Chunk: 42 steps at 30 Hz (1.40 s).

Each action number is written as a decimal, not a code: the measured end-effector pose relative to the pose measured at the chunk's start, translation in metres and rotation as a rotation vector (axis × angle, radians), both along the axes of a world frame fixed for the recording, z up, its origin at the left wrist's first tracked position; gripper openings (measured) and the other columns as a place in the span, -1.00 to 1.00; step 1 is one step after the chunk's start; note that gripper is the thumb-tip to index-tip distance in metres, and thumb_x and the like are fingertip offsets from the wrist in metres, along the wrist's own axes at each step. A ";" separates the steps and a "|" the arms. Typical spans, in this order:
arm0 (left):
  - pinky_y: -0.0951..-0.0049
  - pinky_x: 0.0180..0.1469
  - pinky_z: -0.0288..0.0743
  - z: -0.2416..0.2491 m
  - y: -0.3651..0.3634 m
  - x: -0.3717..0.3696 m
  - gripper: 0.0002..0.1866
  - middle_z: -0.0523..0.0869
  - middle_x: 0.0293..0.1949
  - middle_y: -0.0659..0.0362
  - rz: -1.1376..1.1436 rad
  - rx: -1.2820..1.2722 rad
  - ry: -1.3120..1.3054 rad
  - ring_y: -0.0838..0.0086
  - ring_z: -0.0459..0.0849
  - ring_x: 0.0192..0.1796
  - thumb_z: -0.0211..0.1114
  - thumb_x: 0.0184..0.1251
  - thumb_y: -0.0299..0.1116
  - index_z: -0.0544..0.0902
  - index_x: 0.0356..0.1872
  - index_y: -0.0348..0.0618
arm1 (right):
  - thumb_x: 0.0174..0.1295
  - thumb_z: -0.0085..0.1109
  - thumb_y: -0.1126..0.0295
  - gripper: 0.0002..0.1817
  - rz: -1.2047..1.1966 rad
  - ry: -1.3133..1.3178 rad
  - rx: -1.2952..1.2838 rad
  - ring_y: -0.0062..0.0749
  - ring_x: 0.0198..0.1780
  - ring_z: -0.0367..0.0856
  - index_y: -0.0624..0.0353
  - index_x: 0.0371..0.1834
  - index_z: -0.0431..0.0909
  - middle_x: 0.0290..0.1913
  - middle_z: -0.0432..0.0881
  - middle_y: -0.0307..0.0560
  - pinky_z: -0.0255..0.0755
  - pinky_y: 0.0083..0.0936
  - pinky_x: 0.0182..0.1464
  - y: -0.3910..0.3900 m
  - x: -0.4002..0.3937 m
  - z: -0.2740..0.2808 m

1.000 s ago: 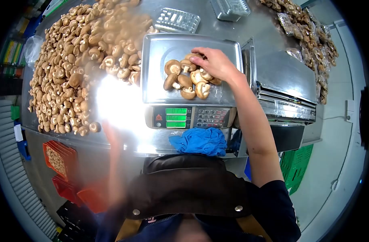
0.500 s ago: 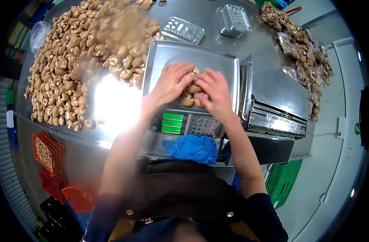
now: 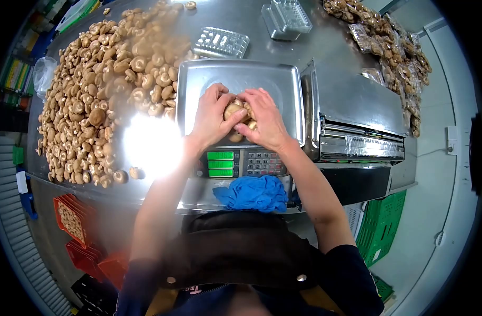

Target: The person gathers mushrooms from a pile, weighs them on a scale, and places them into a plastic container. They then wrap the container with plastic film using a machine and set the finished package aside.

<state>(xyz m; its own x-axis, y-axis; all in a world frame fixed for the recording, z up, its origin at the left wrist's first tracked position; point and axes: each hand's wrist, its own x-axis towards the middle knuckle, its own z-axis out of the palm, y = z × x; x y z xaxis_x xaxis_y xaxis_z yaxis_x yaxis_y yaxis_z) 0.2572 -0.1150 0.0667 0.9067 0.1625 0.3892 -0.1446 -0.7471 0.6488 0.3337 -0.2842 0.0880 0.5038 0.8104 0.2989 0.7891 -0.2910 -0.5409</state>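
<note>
Okay, two hands, one clump of mushrooms [image 3: 233,111] on one scale pan [image 3: 193,79] — at least three pieces show, exact count hidden by fingers. Clump sits around the middle of the pan, toward its near edge. Also one blue cloth [image 3: 253,194] at the tabletop [image 3: 251,21] front edge, one keypad [image 3: 262,164], three green readouts [image 3: 220,164], one clear tray [image 3: 221,43] beyond the pan's far edge, one stack of clear trays [image 3: 287,20] farther right, number in it unclear. Mushroom pile [image 3: 88,95] along the left side and bagged mushrooms [image 3: 391,50] at the far right corner: too many to count.

Readout digits illegible. White glare [image 3: 151,145] blots out the tabletop left of the scale; a haze blurs part of the pile and the left forearm. Far edge cut off by the frame.

Left hand [image 3: 212,118] and right hand [image 3: 264,120] come in from the near side, fingers bent, thumbs inward — grip of both is cupped round the clump, closed from either side. Forearms angle inward, elbows wide.
</note>
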 end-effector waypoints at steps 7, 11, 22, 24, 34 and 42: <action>0.11 0.24 0.30 0.001 0.004 0.003 -0.47 0.51 0.11 -0.14 -0.053 0.041 0.081 0.00 0.47 0.16 0.28 0.18 -0.03 0.54 0.00 -0.28 | 0.08 0.26 -0.14 -0.08 0.065 -0.062 -0.120 0.07 0.44 0.17 0.32 0.35 0.22 0.34 0.33 0.19 -0.07 -0.09 0.50 0.002 0.003 0.004; 0.19 0.22 0.36 0.024 0.001 -0.017 -0.42 0.51 0.12 -0.12 0.039 -0.324 0.059 0.07 0.48 0.21 0.30 0.21 -0.09 0.46 0.14 -0.31 | 0.22 0.14 -0.16 -0.11 -0.096 0.304 0.193 0.02 0.42 0.25 0.29 0.42 0.14 0.34 0.35 0.21 0.03 -0.20 0.47 -0.017 0.016 0.007; 0.56 -0.50 0.51 0.019 0.015 -0.038 -0.18 0.65 -0.29 0.07 0.305 -0.638 0.590 0.52 0.61 -0.47 0.45 0.12 0.08 0.44 0.21 -0.41 | 0.27 -0.02 -0.26 -0.14 -0.640 0.421 -0.244 0.14 0.16 0.52 0.36 0.32 0.28 0.19 0.43 0.30 0.41 -0.14 0.18 -0.020 -0.003 0.001; 0.56 -0.51 0.51 0.011 0.010 -0.040 -0.22 0.66 -0.31 0.08 0.346 -0.625 0.481 0.52 0.62 -0.46 0.46 0.13 0.00 0.44 0.20 -0.43 | 0.26 0.04 -0.22 -0.15 -0.629 0.405 -0.184 0.14 0.10 0.55 0.38 0.31 0.30 0.15 0.45 0.29 0.45 -0.14 0.13 -0.025 -0.003 0.009; 0.61 -0.52 0.49 0.097 -0.141 0.044 -0.37 0.65 -0.32 0.12 0.203 -0.544 0.283 0.57 0.63 -0.40 0.38 0.26 -0.13 0.43 0.18 -0.40 | 0.24 0.06 -0.24 -0.21 -0.602 0.169 -0.039 0.20 -0.06 0.60 0.37 0.16 0.35 0.01 0.49 0.27 0.50 -0.05 -0.04 -0.183 0.082 0.096; 0.23 0.01 0.52 0.072 -0.309 0.179 -0.11 0.71 -0.16 -0.14 0.250 -0.317 0.428 0.10 0.69 -0.06 0.40 -0.01 0.26 0.54 0.07 -0.46 | 0.20 0.05 -0.32 -0.09 -0.588 0.217 -0.073 0.04 0.16 0.52 0.40 0.25 0.40 0.11 0.52 0.27 0.38 -0.25 0.20 -0.359 0.225 0.061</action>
<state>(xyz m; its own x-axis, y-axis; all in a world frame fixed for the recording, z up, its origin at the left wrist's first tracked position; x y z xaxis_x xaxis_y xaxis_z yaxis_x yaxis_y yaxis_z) 0.4360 -0.4237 0.1384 0.8915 0.4405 -0.1054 0.3352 -0.4851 0.8077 0.5585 -0.6435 0.1492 0.9144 0.3936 0.0945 0.3604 -0.6851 -0.6331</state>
